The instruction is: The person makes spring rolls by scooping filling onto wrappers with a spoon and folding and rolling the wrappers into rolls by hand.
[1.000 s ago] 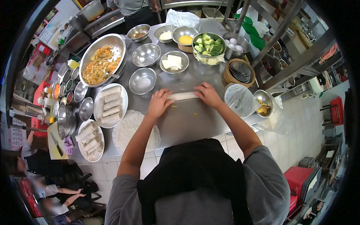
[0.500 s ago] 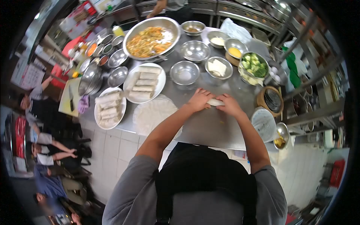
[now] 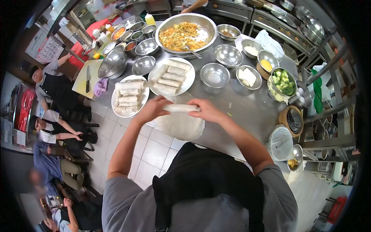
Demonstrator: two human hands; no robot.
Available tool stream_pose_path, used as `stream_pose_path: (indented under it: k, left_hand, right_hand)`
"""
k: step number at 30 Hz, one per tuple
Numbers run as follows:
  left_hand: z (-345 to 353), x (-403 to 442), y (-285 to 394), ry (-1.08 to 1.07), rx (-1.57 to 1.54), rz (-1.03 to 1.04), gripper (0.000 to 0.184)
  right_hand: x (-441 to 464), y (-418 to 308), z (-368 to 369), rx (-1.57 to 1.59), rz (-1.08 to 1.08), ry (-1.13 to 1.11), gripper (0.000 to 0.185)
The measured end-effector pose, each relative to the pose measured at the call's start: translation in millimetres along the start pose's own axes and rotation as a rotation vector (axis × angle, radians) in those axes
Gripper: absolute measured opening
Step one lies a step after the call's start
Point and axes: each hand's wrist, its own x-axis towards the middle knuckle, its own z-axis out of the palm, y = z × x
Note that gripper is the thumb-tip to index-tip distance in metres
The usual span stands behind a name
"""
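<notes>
A pale rolled wrapper (image 3: pixel 181 108) is held lengthwise between my two hands, above a stack of thin round wrappers (image 3: pixel 179 125). Its left end is in the fingers of my left hand (image 3: pixel 154 108), which is closed on it. The fingers of my right hand (image 3: pixel 206 110) are closed on the other end. Just beyond my left hand, an oval white plate (image 3: pixel 188 86) holds several similar rolls. Another white plate (image 3: pixel 145 97) with several piled rolls lies farther left, near the table edge.
A large bowl of shredded filling (image 3: pixel 211 27) stands at the back. Metal bowls with broccoli (image 3: pixel 285 82), white slabs (image 3: pixel 246 77) and yellow liquid (image 3: pixel 266 64) are at the right. A knife (image 3: pixel 88 79) lies on a board (image 3: pixel 79 83) at the left. Several people sit or stand left.
The view has swung right, so the table's contents appear shifted. My hands have carried the roll left from the bare metal to over the wrapper stack, near the plates.
</notes>
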Motion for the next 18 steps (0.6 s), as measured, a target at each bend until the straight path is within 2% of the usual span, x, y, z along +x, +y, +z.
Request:
stream_pose_path:
  k: [4, 6, 7, 9, 14, 18]
  left_hand:
    - [-46, -46, -42, 0.127, 0.106, -0.126, 0.045]
    - [-59, -64, -72, 0.255, 0.294, -0.129, 0.045]
    - [-69, -69, -79, 0.271, 0.218, -0.192, 0.044]
    - [-81, -78, -102, 0.303, 0.314, -0.231, 0.043]
    - [-98, -88, -163, 0.332, 0.391, -0.293, 0.041]
    - [-100, -86, -190, 0.34, 0.411, -0.339, 0.04]
  right_hand:
    - [74, -22, 64, -0.018, -0.225, 0.154, 0.035]
    - [109, -30, 91, -0.022, -0.245, 0.171, 0.039]
    - [126, -32, 104, -0.024, -0.253, 0.18, 0.041]
    - [156, -36, 130, 0.012, -0.281, 0.245, 0.041]
    - [207, -44, 171, 0.016, -0.309, 0.295, 0.039]
    - [218, -56, 185, -0.086, -0.228, 0.321, 0.04]
